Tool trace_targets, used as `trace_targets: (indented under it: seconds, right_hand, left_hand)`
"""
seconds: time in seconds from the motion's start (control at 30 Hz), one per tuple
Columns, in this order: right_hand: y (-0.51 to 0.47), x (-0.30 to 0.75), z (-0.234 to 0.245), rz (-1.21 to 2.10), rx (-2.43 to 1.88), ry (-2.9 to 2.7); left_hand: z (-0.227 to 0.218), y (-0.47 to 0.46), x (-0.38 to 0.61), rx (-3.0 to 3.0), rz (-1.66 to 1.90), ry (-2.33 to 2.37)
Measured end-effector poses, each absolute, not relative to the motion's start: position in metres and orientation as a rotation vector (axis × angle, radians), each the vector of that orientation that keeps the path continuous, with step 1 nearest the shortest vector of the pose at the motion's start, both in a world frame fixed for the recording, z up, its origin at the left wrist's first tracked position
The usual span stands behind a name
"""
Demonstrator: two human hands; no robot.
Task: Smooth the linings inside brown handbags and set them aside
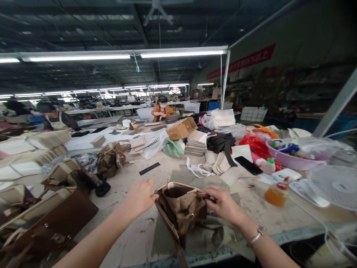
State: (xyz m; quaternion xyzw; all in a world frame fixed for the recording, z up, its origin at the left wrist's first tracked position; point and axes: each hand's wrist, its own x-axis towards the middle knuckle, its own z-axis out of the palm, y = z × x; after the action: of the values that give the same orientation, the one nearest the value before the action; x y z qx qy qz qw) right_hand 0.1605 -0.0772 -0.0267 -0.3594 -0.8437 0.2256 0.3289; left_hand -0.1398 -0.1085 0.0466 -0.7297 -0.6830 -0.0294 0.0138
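A brown handbag (185, 212) stands on the worktable right in front of me, its mouth open and a pale edge showing along the rim. At the left end of that rim, my left hand (142, 197) grips the edge, with some fingers hidden behind it. My right hand (223, 203) has its fingers curled around the opposite upper corner. Under the bag lies a grey-green sheet of material (161, 238). A dark flat strip (150, 168) rests on the table beyond my left hand.
More brown bags (64, 212) crowd the left side. Stacked pale panels (196, 142), a black phone (248, 165), a glue bottle (276, 193), a purple basin (297, 160) and a white fan (337, 186) stand ahead and right. A co-worker (163, 108) sits across the table.
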Motion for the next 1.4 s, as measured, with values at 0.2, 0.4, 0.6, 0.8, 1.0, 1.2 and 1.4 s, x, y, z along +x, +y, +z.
trace_targets:
  seconds: [0.2, 0.4, 0.6, 0.8, 1.0, 1.2, 1.4]
  right_hand:
    - [-0.070, 0.159, -0.045, 0.550, -0.901, -2.173]
    - [-0.070, 0.151, -0.039, 0.311, -0.764, -2.145]
    - [-0.053, 0.141, -0.016, 0.282, -0.620, -2.358]
    - [-0.047, 0.143, -0.027, 0.358, -0.638, -2.330]
    - [-0.047, 0.144, -0.028, 0.429, -0.668, -2.312]
    - [-0.047, 0.143, -0.026, 0.412, -0.681, -2.287]
    - [-0.048, 0.141, -0.032, 0.438, -0.682, -2.247]
  left_hand:
    - [0.051, -0.127, -0.111, -2.750, -0.468, -1.625]
    - [0.032, -0.114, -0.073, -2.717, -0.329, -1.755]
    - [0.013, -0.106, -0.062, -2.743, -0.260, -1.886]
    - [0.006, -0.102, -0.059, -2.741, -0.293, -1.932]
    - [0.005, -0.098, -0.052, -2.684, -0.375, -2.027]
    - [0.002, -0.091, -0.049, -2.660, -0.311, -2.007]
    - [-0.001, -0.089, -0.051, -2.696, -0.316, -1.917]
